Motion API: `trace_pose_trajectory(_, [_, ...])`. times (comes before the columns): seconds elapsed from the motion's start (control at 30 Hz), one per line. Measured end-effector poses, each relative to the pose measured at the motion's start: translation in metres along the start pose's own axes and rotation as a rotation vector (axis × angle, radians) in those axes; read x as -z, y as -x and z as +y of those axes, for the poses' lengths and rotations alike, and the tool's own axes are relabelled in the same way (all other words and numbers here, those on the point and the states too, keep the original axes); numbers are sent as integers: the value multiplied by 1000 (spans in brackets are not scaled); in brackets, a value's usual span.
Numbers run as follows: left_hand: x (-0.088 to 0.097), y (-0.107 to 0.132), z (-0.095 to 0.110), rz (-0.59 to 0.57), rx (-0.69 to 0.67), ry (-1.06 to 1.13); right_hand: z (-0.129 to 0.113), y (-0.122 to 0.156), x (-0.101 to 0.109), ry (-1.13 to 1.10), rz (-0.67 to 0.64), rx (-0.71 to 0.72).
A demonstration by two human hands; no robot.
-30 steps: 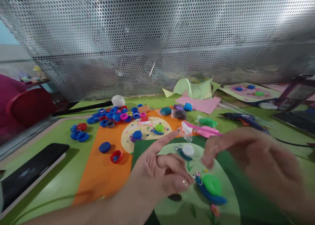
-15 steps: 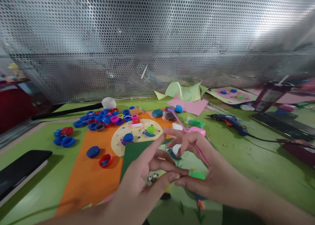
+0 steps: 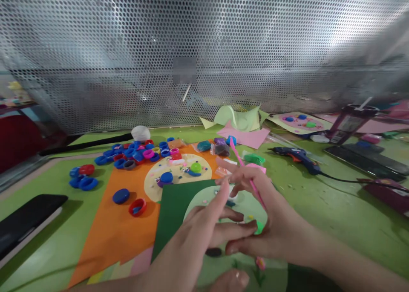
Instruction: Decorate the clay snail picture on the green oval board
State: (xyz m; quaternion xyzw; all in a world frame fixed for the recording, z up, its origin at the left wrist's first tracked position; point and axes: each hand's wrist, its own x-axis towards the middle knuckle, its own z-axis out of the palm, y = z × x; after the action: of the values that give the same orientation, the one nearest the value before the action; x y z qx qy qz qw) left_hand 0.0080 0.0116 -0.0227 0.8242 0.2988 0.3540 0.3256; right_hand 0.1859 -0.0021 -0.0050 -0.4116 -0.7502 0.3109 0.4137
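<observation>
1. The left hand point(image 3: 200, 236) is held over the near middle of the scene, its fingers spread and stretched to the right; its thumb is set well apart from them.
2. The right hand point(image 3: 266, 215) is curled, and a slender pink stick-like tool point(image 3: 237, 152) is gripped in the crook beside its thumb, with one end pointed to the far side; the fingertips of both hands are overlapped in view, so whether they touch, or whether anything small is pinched between them, cannot be told.
3. Beneath both hands a dark green paper sheet point(image 3: 172, 202) is laid, with a pale green paper oval point(image 3: 194, 203) on it; a bright green round piece point(image 3: 260, 228) is partly hidden by the right hand; a small pink flower point(image 3: 260, 263) is seen nearer.
4. An orange paper sheet point(image 3: 105, 228) is overlapped at the left; a blue round cap point(image 3: 121, 196) and a red round cap point(image 3: 137, 207) are placed on it.
5. A dark blue glue gun point(image 3: 297, 156) is rested on the green surface point(image 3: 297, 215) at the right.
</observation>
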Motion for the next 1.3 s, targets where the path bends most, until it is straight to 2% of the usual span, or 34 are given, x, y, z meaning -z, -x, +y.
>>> trace_pose_trajectory(0.17, [4,-18,-7,-16,98,12,0,-5,11,-9,20,29])
trace_pose_trajectory(0.3, [11,-3,2,-34,-56,-58,-3,-6,7,-3,-11,-7])
trace_pose_trajectory(0.5, [4,9,15,-67,-247,-123,-8,-3,-10,-63,-71,-70])
trace_pose_trajectory(0.67, [15,7,36,-34,-171,-168,-4,-4,1,0,-85,-98])
trace_pose_trajectory(0.77, [21,9,38,11,-217,-211,0,-7,10,81,-88,-95])
trace_pose_trajectory(0.83, [18,9,35,-7,-259,-293,2,-8,9,101,-97,-84])
trace_pose_trajectory(0.93, [9,9,28,-100,-322,-404,4,-8,0,64,-152,-71])
trace_pose_trajectory(1.03, [5,9,26,-137,-360,-421,3,-6,-6,61,-193,-61])
trace_pose_trajectory(1.13, [9,10,30,-99,-268,-324,1,-6,1,93,-141,-25])
trace_pose_trajectory(1.3, [20,11,37,49,117,-62,0,-10,22,79,-108,5])
